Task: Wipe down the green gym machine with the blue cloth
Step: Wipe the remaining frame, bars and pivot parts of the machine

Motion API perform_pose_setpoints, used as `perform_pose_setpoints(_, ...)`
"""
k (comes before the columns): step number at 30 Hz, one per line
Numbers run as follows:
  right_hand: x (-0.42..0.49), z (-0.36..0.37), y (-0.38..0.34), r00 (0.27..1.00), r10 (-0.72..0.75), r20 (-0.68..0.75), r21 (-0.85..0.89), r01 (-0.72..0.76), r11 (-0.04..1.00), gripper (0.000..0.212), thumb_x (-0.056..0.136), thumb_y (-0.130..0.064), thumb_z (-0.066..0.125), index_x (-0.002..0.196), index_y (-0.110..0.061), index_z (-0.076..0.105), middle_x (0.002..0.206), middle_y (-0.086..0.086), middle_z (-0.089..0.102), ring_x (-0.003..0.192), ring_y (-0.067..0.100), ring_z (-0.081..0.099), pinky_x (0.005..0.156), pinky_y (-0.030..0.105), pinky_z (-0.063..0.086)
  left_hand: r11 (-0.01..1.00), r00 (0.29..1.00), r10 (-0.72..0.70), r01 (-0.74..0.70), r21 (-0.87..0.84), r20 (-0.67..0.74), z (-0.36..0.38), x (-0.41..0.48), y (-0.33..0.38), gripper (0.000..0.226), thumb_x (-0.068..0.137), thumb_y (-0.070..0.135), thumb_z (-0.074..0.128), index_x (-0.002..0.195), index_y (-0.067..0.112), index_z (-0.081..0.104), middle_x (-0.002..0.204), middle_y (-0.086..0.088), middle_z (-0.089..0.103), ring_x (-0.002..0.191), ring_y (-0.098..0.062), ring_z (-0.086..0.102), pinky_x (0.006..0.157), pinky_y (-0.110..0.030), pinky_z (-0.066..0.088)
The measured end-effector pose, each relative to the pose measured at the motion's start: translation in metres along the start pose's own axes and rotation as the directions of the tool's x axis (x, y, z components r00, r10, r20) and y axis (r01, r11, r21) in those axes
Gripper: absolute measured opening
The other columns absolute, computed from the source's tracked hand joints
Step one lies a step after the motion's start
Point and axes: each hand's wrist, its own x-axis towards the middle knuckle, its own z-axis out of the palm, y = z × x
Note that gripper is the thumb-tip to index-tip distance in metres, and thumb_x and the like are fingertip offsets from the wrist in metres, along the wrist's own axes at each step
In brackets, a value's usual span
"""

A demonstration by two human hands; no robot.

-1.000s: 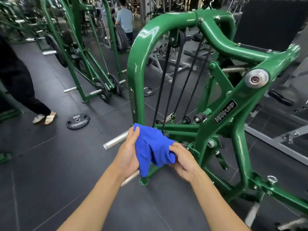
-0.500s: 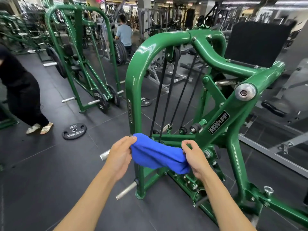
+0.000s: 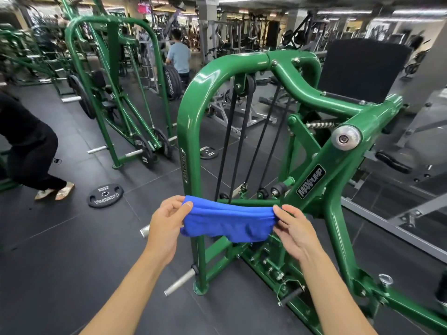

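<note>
Blue cloth [image 3: 227, 221] is spreading out between my hands, no longer bunched: left hand [image 3: 167, 221] and right hand [image 3: 295, 228] are each pinching an end, holding it just before the green gym machine [image 3: 191, 122], down low (wiping, I judge, is not yet starting).

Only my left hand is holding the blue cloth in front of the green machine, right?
Not quite. The head view shows both hands holding it: the left hand pinches one end of the blue cloth, the right hand the other, in front of the green machine.
</note>
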Motion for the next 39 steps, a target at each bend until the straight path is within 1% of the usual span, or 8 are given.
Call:
perform_pose_setpoints(5,-0.005,0.001,-0.013,0.980,-0.196,0.039,-0.095,0.199,0.976,0.030,0.090,0.004,0.073,0.110,-0.013,0.059,0.091,0.008,0.068,0.077,0.019,0.062,0.071,0.031,0.048,0.995,0.998,0.052,-0.055,0.080,0.047,0.001,0.003,0.005,0.018,0.098,0.012,0.069,0.084,0.000,0.068,0.127,0.008,0.071,0.102,-0.015,0.069,0.085,-0.032,0.055)
perform_pose_setpoints(9,-0.005,0.003,-0.028,0.927,-0.332,0.174,-0.288,0.370,0.883,0.036,0.086,0.009,0.074,0.114,-0.013,0.070,0.107,0.007,0.072,0.097,0.015,0.067,0.088,0.028,0.053,0.996,0.997,0.071,-0.073,0.054,0.037,0.003,0.001,0.020,0.015,0.101,0.016,0.066,0.095,0.003,0.071,0.096,-0.008,0.077,0.086,-0.016,0.068,0.077,-0.027,0.055)
perform_pose_setpoints(14,-0.005,0.011,-0.037,0.872,-0.398,0.284,-0.606,0.485,0.631,0.020,0.087,-0.006,0.080,0.096,-0.023,0.079,0.095,-0.007,0.078,0.090,0.013,0.071,0.089,0.032,0.055,0.990,0.997,0.072,-0.071,0.124,-0.007,-0.005,0.007,0.025,0.004,0.094,0.017,0.076,0.096,0.014,0.076,0.098,-0.010,0.079,0.093,-0.024,0.073,0.087,-0.045,0.057)
perform_pose_setpoints(21,-0.005,0.022,-0.035,0.807,-0.489,0.330,-0.733,0.546,0.406,0.013,0.096,-0.020,0.070,0.087,-0.029,0.071,0.089,-0.019,0.072,0.084,0.001,0.064,0.077,0.016,0.047,0.985,0.988,0.114,-0.099,0.143,-0.104,-0.010,0.017,0.022,0.027,0.085,0.008,0.083,0.081,0.016,0.058,0.082,0.001,0.071,0.080,-0.017,0.066,0.070,-0.033,0.055)
perform_pose_setpoints(27,-0.008,0.024,-0.041,0.834,-0.447,0.322,-0.786,0.499,0.365,0.016,0.103,-0.031,0.060,0.089,-0.029,0.067,0.089,-0.013,0.070,0.086,0.006,0.063,0.074,0.021,0.046,0.979,0.996,0.088,-0.084,0.184,-0.017,-0.013,0.022,0.027,0.028,0.087,0.005,0.080,0.107,0.023,0.072,0.097,0.002,0.074,0.089,-0.007,0.069,0.079,-0.019,0.052)
perform_pose_setpoints(30,-0.012,0.023,-0.047,0.829,-0.436,0.350,-0.770,0.519,0.371,0.017,0.103,-0.032,0.062,0.087,-0.027,0.067,0.086,-0.013,0.069,0.082,0.007,0.062,0.072,0.017,0.046,0.977,0.999,0.038,-0.035,0.210,-0.012,-0.014,0.026,0.032,0.017,0.089,0.007,0.078,0.098,0.022,0.078,0.094,0.002,0.079,0.088,-0.008,0.070,0.084,-0.025,0.053)
perform_pose_setpoints(34,-0.017,0.019,-0.053,0.814,-0.414,0.408,-0.712,0.567,0.414,0.015,0.100,-0.027,0.067,0.086,-0.023,0.068,0.084,-0.012,0.069,0.076,0.004,0.060,0.070,0.014,0.044,0.991,0.980,-0.137,0.136,0.020,0.141,-0.022,0.030,0.042,0.007,0.091,0.005,0.074,0.095,0.011,0.074,0.097,-0.007,0.076,0.089,-0.019,0.069,0.090,-0.040,0.054)
perform_pose_setpoints(39,-0.016,0.021,-0.051,0.804,-0.468,0.366,-0.723,0.562,0.400,0.015,0.098,-0.023,0.070,0.084,-0.024,0.068,0.080,-0.015,0.069,0.072,-0.001,0.059,0.068,0.009,0.043,0.983,0.990,-0.078,0.056,0.177,0.117,-0.025,0.034,0.045,0.007,0.090,0.002,0.075,0.094,0.009,0.075,0.093,-0.007,0.077,0.086,-0.014,0.070,0.084,-0.030,0.054)
